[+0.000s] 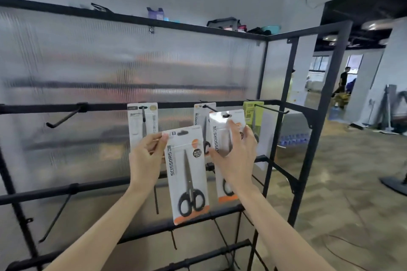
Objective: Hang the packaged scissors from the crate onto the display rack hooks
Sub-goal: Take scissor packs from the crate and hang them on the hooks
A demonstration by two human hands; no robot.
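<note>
- The left hand (146,156) pinches the top left corner of 1 scissors pack (187,174), thumb and curled fingers closed on the card edge; holding it by a corner lets the pack hang straight and keeps its hang slot at the top free.
- The right hand (233,152) grips a second scissors pack (224,136) across its upper half, fingers spread over the face and thumb at the left edge. I judge this grip is for steering: the slot at the top sits just below and in front of a hook (210,108), lined up to slide on.
- That hook already carries 1 hung pack (201,121), partly hidden behind the right-hand one, so like goes with like.
- To the left, a white pack (142,123) hangs on its own hook; to the right, a green pack (252,114) hangs on a long hook (272,109).
- All 3 hang from the upper rail of the display rack (308,138); an empty hook (63,117) at far left is free.
- The crate is not in view.
- The left pack looks to be waiting its turn, held low and clear of the rail.
</note>
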